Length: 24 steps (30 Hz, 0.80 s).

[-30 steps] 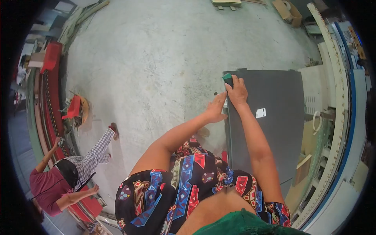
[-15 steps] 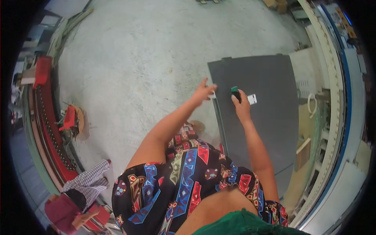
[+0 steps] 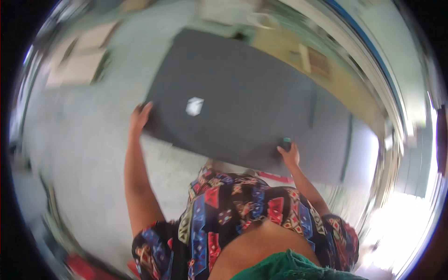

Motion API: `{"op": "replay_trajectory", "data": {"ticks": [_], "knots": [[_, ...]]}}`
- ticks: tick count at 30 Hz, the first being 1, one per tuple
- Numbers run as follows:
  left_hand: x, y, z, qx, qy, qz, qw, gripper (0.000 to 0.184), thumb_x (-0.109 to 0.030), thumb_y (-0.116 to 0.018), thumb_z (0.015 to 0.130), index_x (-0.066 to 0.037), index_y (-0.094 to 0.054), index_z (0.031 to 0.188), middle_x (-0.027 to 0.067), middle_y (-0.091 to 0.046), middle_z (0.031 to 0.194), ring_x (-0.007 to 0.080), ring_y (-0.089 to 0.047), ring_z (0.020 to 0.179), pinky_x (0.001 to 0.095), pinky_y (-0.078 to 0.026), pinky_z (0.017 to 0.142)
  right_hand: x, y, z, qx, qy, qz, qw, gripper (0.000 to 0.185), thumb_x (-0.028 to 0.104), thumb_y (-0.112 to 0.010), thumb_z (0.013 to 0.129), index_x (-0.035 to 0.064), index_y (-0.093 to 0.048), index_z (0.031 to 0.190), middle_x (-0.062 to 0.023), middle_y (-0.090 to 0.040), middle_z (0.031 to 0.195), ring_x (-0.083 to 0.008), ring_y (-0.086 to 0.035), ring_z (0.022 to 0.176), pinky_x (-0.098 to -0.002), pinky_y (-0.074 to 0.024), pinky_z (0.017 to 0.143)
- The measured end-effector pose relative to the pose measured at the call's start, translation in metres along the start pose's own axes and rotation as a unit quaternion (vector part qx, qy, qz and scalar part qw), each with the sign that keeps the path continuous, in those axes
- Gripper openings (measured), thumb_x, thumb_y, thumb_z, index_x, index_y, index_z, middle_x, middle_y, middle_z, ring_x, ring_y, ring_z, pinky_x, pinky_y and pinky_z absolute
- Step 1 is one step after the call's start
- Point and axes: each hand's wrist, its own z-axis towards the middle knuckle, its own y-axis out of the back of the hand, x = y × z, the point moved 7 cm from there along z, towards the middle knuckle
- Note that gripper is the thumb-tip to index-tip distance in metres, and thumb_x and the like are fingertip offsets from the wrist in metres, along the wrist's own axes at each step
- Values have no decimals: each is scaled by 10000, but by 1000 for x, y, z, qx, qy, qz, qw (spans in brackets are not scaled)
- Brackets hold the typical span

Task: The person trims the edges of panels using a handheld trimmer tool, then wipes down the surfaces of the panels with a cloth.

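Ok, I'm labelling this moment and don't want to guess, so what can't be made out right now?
All in the head view:
1. White label: motion blur hides any print.
2. Green-tipped object: partly covered by the right hand, so its full shape is hidden.
3. Left hand: blur obscures how its fingers meet the dark panel.
4. Red item: blurred and cut off by the bottom edge.
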Motion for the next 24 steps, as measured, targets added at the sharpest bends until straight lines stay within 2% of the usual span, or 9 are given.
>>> {"op": "replay_trajectory", "data": {"ticks": [2,3,5,6,8,12,17,18,24], "knots": [[0,3,17,-59,-47,8,997,721,-567,-577,819,78,-580,1141,220,-640,1080,340,-590,1046,386,-441,893,-44,8,-8,-8,-79,11,997,591,417,-700,759,23,-504,1153,-200,-564,1121,-394,-555,1032,-464,-456,858],[-3,1,29,11,-114,55,992,722,-578,-556,826,63,-582,1159,228,-618,1137,363,-555,1106,397,-425,923,-66,12,-13,7,-128,20,992,571,399,-695,767,22,-498,1147,-201,-551,1135,-396,-562,1017,-469,-458,855],[20,33,14,-37,12,152,988,724,-628,-476,851,18,-610,1150,219,-610,1158,376,-536,1130,417,-410,947,-68,14,-19,-5,-178,28,984,548,379,-687,777,25,-494,1148,-192,-524,1173,-390,-547,1046,-465,-458,864],[11,39,10,-32,-7,198,980,796,-676,-469,827,32,-596,1167,231,-602,1166,382,-528,1140,426,-406,959,-73,24,-22,-6,-206,27,978,526,360,-680,788,27,-489,1149,-182,-497,1212,-383,-532,1075,-461,-458,873],[-1,57,0,-37,67,300,951,847,-705,-468,809,46,-579,1184,242,-580,1199,381,-523,1151,435,-401,972,-78,38,-31,-28,-232,15,972,509,346,-673,797,29,-492,1151,-173,-471,1244,-379,-503,1117,-459,-453,886],[16,67,-3,-87,70,138,984,833,-667,-544,797,46,-544,1227,212,-573,1225,346,-547,1121,416,-414,965,-80,73,-23,-68,-211,-22,975,488,331,-666,812,35,-493,1159,-166,-440,1276,-364,-429,1204,-458,-433,930],[9,69,-20,-93,95,-26,991,797,-619,-607,786,39,-544,1233,190,-585,1209,324,-557,1097,416,-434,941,-91,85,-28,-100,-180,-41,978,484,339,-636,840,11,-482,1161,-195,-431,1290,-367,-442,1185,-463,-435,942],[45,78,-15,-89,115,-95,985,780,-604,-618,786,37,-553,1226,186,-587,1207,321,-559,1091,416,-441,932,-73,59,-28,-109,-147,-60,981,483,342,-626,849,4,-478,1159,-207,-423,1307,-371,-440,1187,-460,-438,944],[44,74,-28,-133,125,-116,976,719,-565,-647,785,32,-594,1183,159,-599,1188,290,-564,1063,394,-444,920,-69,59,-33,-87,-170,-46,981,470,358,-590,875,2,-465,1155,-221,-428,1311,-392,-416,1219,-454,-428,952]]}}
